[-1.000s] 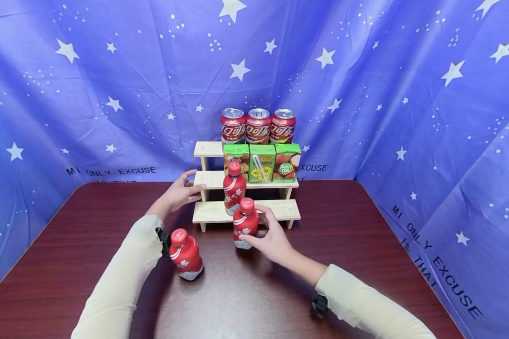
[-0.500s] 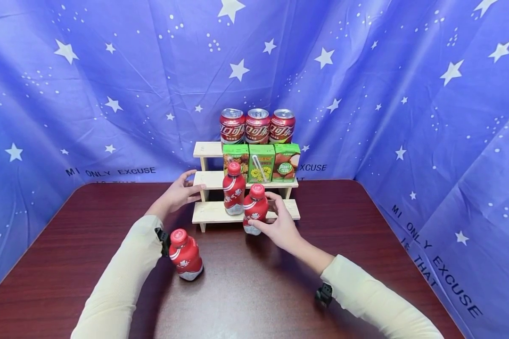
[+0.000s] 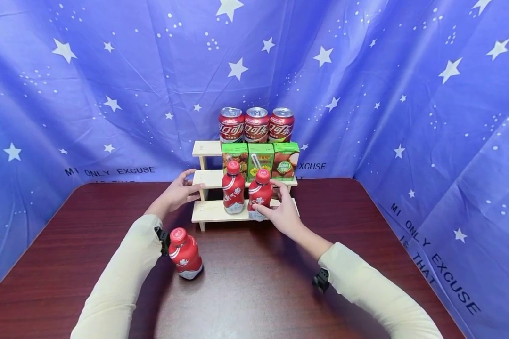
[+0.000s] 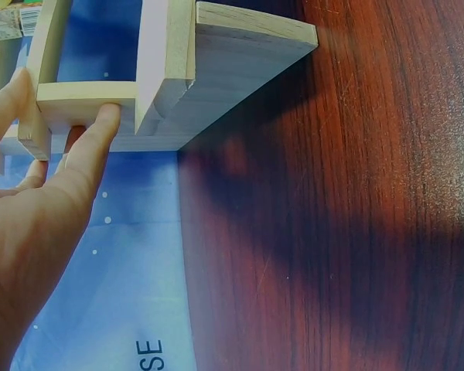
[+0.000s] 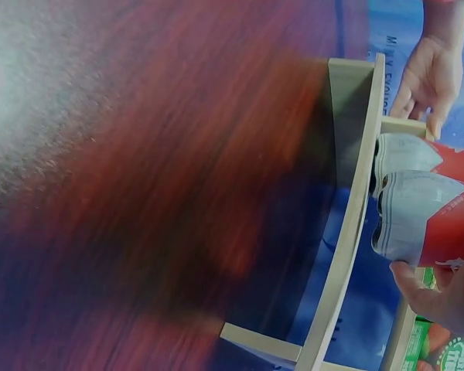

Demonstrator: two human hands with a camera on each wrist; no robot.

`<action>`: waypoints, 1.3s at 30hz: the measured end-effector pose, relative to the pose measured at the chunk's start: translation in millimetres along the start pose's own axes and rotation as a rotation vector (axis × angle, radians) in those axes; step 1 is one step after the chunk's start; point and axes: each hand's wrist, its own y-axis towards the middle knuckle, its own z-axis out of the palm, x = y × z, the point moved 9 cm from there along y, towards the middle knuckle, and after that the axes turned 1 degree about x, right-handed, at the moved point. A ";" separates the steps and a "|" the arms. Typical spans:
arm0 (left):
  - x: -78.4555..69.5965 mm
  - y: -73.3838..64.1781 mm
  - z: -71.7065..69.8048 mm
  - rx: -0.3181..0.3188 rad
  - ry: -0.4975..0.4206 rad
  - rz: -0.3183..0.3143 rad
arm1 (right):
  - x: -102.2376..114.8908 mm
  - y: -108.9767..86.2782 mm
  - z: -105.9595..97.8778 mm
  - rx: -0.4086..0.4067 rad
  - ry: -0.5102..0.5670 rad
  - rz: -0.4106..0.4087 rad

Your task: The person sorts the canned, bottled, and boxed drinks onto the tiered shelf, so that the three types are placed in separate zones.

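My right hand [image 3: 282, 212] grips a red bottle [image 3: 260, 192] with a white-and-grey base, thumb on its near side. The bottle stands upright in front of the lowest step, its base overlapping the step's front edge in the head view. A matching red bottle [image 3: 233, 188] stands on that step, close on its left. My left hand [image 3: 176, 193] holds the left end of the three-tier wooden shelf [image 3: 208, 212] at the middle tier. In the left wrist view, the thumb [image 4: 100, 139] presses a support piece and another finger lies over the board.
A third red bottle [image 3: 185, 254] stands on the dark wood table [image 3: 237, 301], beside the left wrist. Three juice cartons [image 3: 260, 153] line the middle tier and three cola cans [image 3: 256, 126] the top one. A blue starry curtain [image 3: 152, 84] hangs behind.
My right hand has carried its bottle from in front of the shelf up and away from me to the lowest step, slightly rightward. My left hand has kept its place on the shelf.
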 end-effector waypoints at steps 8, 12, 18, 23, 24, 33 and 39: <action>-0.8 -1.9 -0.9 -0.004 0.018 -0.006 | -0.5 8.4 -6.1 -0.057 -0.072 -0.008; 0.2 -1.3 -1.9 -0.002 0.022 -0.004 | -5.2 12.3 -6.2 -0.071 -0.063 0.010; 1.3 -0.6 -2.7 -0.007 0.019 -0.002 | -12.4 17.6 -5.8 -0.090 -0.079 0.008; 0.0 -0.6 -2.4 -0.003 0.016 -0.003 | -16.8 21.5 -5.6 -0.100 -0.066 0.017; -0.7 -1.0 -2.5 -0.005 0.015 -0.003 | -17.0 22.3 -5.3 -0.100 -0.061 0.019; -2.5 -2.7 0.3 0.001 0.000 -0.008 | -16.3 27.9 -4.1 -0.108 -0.046 0.018; -1.6 -2.3 -0.5 -0.002 0.008 -0.006 | -17.7 29.4 -2.9 -0.121 -0.023 0.036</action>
